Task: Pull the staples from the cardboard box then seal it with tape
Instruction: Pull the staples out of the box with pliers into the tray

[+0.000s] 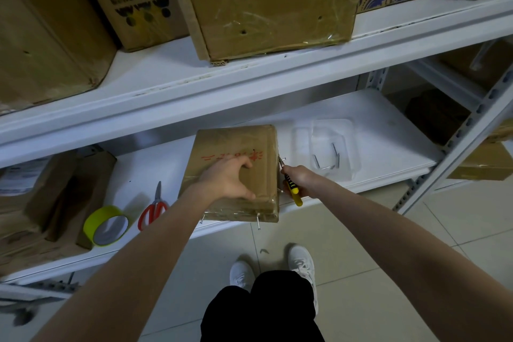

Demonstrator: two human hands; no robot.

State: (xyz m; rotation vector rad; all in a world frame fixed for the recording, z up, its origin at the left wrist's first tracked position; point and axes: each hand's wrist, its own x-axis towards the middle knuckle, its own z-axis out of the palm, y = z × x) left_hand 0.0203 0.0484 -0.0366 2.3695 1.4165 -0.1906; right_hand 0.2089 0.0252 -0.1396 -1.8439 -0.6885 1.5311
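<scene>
From the head view, the cardboard box [236, 147] sits in the middle of the frame on the lower white shelf [388, 130]. Its near edge is at the shelf's front lip, where two staples [258, 223] stick out and down. The upper shelf [277, 72] runs across above it. Bare shelf lies on both sides of the box. To the right is a narrow strip before the clear plastic tray [347, 130], which holds loose staples. To the left is a wider strip before the red scissors [154, 209] and the yellow tape roll [107, 226], lower left.

The left hand [227, 179] lies spread on the box top, fingers slightly bent and thumb out wide, pressing and grasping nothing. The right hand [301, 179], just right of the box, is closed round the yellow-and-black handles of the pliers [291, 187]. The pliers' tip is at the box's right edge, at a staple there. Whether the jaws grip that staple is too small to tell.
</scene>
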